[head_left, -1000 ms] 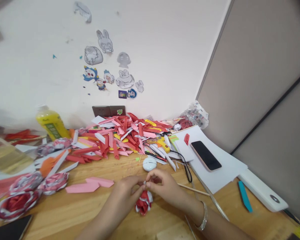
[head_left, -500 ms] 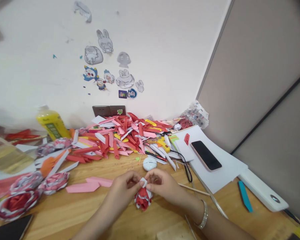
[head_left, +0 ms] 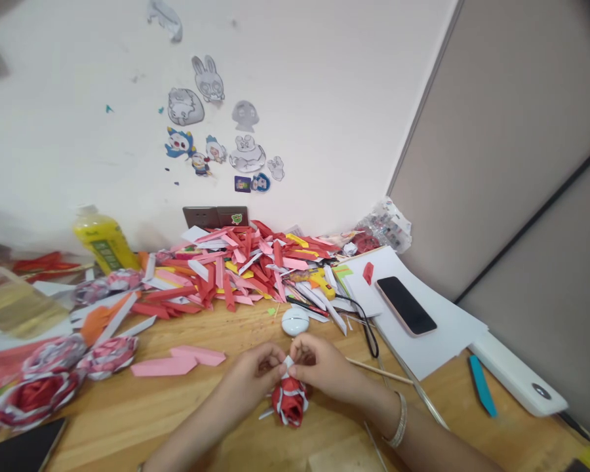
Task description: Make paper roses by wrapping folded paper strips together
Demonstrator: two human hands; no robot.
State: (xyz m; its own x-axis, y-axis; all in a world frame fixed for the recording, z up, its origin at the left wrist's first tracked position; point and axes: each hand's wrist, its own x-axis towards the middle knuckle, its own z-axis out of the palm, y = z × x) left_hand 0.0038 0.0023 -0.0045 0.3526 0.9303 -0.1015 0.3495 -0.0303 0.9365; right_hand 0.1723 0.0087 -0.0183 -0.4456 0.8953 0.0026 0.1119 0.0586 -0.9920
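A red and white paper flower (head_left: 291,398) hangs below my two hands, a little above the wooden table, its red petals toward me. My left hand (head_left: 260,370) pinches the white paper tip at its top from the left side. From the right, my right hand (head_left: 319,370) pinches the same tip, thumb and forefinger closed on the paper. A thin white strip pokes out at the flower's lower left. Two pink folded paper strips (head_left: 164,365) lie on the table left of my left hand. Just beyond my fingers sits a white rounded gadget (head_left: 295,322).
A heap of folded paper strips (head_left: 246,262) lies along the wall, with a yellow glue gun (head_left: 322,282) at its right. Finished paper flowers (head_left: 42,393) and a yellow bottle (head_left: 105,242) stand left. A phone (head_left: 406,305) rests on white sheets (head_left: 423,357) at right.
The flower has turned and shifted slightly right and toward me, showing more of its red petals. Both hands keep their pinch at its tip.
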